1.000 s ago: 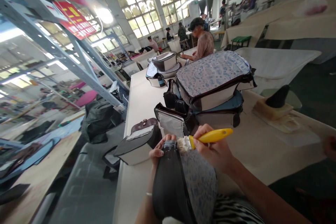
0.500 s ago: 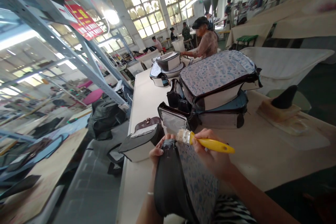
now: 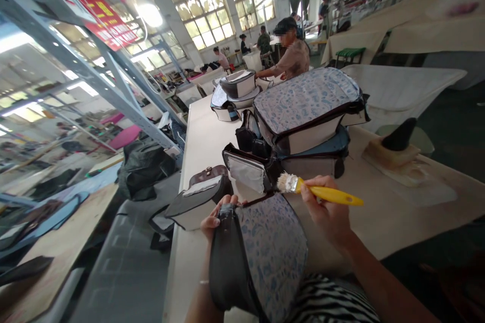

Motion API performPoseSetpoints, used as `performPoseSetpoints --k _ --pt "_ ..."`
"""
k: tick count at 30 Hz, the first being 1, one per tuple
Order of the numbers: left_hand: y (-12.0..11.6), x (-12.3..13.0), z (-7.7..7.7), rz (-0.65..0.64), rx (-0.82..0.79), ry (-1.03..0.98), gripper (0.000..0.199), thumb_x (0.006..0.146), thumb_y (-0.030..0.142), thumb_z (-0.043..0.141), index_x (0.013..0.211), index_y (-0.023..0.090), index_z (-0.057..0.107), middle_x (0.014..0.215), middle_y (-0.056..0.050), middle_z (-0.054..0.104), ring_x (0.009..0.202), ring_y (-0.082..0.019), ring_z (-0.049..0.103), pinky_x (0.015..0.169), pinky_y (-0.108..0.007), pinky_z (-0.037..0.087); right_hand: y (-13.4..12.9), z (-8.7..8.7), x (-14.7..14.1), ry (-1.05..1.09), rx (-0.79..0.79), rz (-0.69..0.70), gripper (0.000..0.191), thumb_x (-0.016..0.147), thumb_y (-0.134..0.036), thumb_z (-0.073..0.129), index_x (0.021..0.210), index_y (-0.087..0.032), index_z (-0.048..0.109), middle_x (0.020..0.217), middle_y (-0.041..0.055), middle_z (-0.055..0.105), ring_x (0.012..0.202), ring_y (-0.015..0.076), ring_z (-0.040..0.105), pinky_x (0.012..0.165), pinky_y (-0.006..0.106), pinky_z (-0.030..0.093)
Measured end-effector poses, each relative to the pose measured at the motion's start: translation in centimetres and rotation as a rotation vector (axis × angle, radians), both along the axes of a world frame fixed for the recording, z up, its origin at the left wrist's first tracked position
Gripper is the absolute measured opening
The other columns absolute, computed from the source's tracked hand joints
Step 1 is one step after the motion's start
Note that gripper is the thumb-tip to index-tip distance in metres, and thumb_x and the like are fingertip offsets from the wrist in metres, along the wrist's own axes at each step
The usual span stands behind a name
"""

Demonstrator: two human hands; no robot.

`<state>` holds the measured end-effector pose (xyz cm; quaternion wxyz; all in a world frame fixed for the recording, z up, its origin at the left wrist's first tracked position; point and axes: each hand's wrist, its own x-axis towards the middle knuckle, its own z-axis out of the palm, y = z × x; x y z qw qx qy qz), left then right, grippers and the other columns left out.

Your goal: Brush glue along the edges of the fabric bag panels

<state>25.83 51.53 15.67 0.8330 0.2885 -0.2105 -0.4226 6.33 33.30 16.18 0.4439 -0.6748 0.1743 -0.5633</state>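
In the head view my left hand (image 3: pixel 212 219) grips the top end of a bag piece (image 3: pixel 275 250) with a black side and a pale lining printed in blue. That piece is held upright close to my body. My right hand (image 3: pixel 329 212) is closed round the yellow handle of a paintbrush (image 3: pixel 331 194). Whitish stuff coats the bristles, which are apart from the bag piece, just above and to the right of its top edge. Past my hands lie an unfinished bag with a white panel (image 3: pixel 248 174) and, at left, a black and white bag piece (image 3: pixel 200 199).
A stack topped by a printed-lining bag (image 3: pixel 308 101) stands on the pale table (image 3: pixel 197 133). To the right sits a glue-stained block (image 3: pixel 390 154) with a black cone-shaped piece. Behind it is a white tub (image 3: pixel 409 88). Across the table a person (image 3: pixel 293 55) works.
The brush has moved right, away from the top of the bag piece. The bag piece and my left hand have shifted slightly left, showing more of the printed lining.
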Motion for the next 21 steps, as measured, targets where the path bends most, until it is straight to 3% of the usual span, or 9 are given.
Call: performPoseSetpoints --k 7,11,15,18,21 --pt "1.1 -0.1 -0.1 0.025 0.084 0.01 0.035 0.047 0.027 0.062 0.07 0.021 0.036 0.072 0.001 0.039 0.084 -0.023 0.055 0.077 -0.036 0.049 -0.9 -2.8 -0.7 0.175 0.079 -0.082 0.017 0.089 -0.037 0.059 0.086 -0.02 0.057 0.068 -0.0019 0.06 0.054 0.0117 0.053 0.05 0.023 0.044" --pt "1.7 0.4 0.8 -0.001 0.125 -0.064 0.033 0.046 0.025 0.062 0.068 0.02 0.038 0.072 0.001 0.04 0.077 -0.02 0.053 0.081 -0.038 0.049 -1.6 -6.0 -0.5 0.186 -0.052 -0.082 0.013 0.09 -0.032 0.057 0.091 -0.02 0.061 0.081 0.0031 0.065 0.069 0.0157 0.061 0.067 0.028 0.05" --pt "3.3 2.4 1.8 -0.114 0.253 -0.246 0.027 0.046 0.024 0.063 0.066 0.018 0.046 0.074 -0.003 0.047 0.081 -0.022 0.053 0.089 -0.043 0.046 -2.0 -11.4 0.9 0.376 -0.011 0.139 0.024 0.091 -0.026 0.046 0.11 -0.019 0.059 0.091 0.007 0.067 0.082 0.0193 0.063 0.077 0.033 0.05" --pt "5.0 4.7 2.4 -0.202 0.408 -0.435 0.026 0.045 0.025 0.066 0.068 0.018 0.056 0.075 -0.007 0.053 0.09 -0.029 0.055 0.09 -0.046 0.045 -1.2 -14.8 2.8 0.485 0.092 0.238 0.017 0.085 -0.03 0.053 0.096 -0.018 0.057 0.083 0.0039 0.063 0.073 0.0181 0.059 0.071 0.032 0.048" --pt "6.5 6.9 4.4 -0.321 0.622 -0.594 0.025 0.051 0.03 0.068 0.072 0.018 0.063 0.079 -0.011 0.062 0.093 -0.034 0.058 0.088 -0.048 0.045 0.0 -16.2 4.6 0.472 0.137 0.316 0.018 0.078 -0.034 0.062 0.08 -0.02 0.052 0.073 -0.0016 0.056 0.064 0.0147 0.053 0.063 0.027 0.044"
